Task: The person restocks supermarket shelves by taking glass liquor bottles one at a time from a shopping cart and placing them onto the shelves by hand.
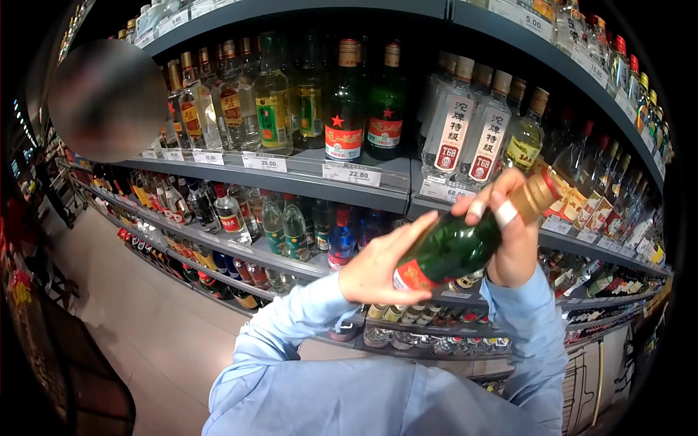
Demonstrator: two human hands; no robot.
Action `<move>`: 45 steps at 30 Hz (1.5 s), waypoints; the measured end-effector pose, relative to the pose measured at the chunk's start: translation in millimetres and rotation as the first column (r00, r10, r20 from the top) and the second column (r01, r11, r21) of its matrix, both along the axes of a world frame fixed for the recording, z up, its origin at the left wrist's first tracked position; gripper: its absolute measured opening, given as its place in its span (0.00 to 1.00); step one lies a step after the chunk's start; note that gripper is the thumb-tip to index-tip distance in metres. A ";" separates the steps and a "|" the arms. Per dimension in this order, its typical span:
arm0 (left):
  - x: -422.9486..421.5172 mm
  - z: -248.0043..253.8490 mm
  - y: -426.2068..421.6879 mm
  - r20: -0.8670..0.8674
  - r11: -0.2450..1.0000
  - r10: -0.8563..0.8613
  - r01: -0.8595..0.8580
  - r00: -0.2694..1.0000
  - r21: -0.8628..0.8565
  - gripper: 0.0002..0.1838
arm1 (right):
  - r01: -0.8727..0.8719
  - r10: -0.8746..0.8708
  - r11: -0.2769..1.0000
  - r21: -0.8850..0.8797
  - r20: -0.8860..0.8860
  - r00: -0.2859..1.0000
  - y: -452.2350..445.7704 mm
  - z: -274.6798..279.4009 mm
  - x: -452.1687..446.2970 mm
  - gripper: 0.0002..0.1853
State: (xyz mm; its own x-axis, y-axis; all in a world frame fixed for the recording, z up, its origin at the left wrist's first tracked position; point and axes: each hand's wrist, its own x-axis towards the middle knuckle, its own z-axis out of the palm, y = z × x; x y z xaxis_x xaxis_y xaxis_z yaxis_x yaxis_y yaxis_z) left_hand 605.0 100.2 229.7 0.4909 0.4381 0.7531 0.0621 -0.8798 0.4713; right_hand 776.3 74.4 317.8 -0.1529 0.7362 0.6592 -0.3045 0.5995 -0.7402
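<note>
Basically, right hand (513, 243) has fingers wrapped round the neck end of the green bottle (462, 247), left hand (382, 265) grips its label end; bottle tilted, held off the shelf. Smooth glass could slip if either grip slackens. Farther in, a careless swing might clip the shelf edge (302, 180) or topple the white-label bottles (456, 123).

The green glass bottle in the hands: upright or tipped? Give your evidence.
Tipped. The green glass bottle slants in the left hand and right hand, its gold cap upper right, its red label lower left.
</note>
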 end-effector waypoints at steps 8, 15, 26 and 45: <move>-17.1 74.3 79.5 0.190 0.801 0.313 -0.367 0.930 0.473 0.47 | 0.174 -0.364 0.719 0.673 0.152 0.919 41.2 63.7 -32.0 0.05; -22.2 69.6 109.8 0.163 0.740 0.551 -0.569 0.818 0.358 0.46 | 0.344 -0.428 0.725 0.597 -0.001 0.904 123.8 62.1 -58.3 0.12; -31.7 43.5 121.7 0.081 0.745 0.638 -0.640 0.766 0.187 0.50 | 0.195 -0.244 0.939 0.285 0.149 0.958 181.3 64.1 -74.4 0.09; -58.5 47.6 121.6 0.351 0.517 0.706 -0.786 0.615 0.340 0.38 | 0.449 -0.519 0.807 0.383 0.098 0.849 234.7 48.4 -74.3 0.27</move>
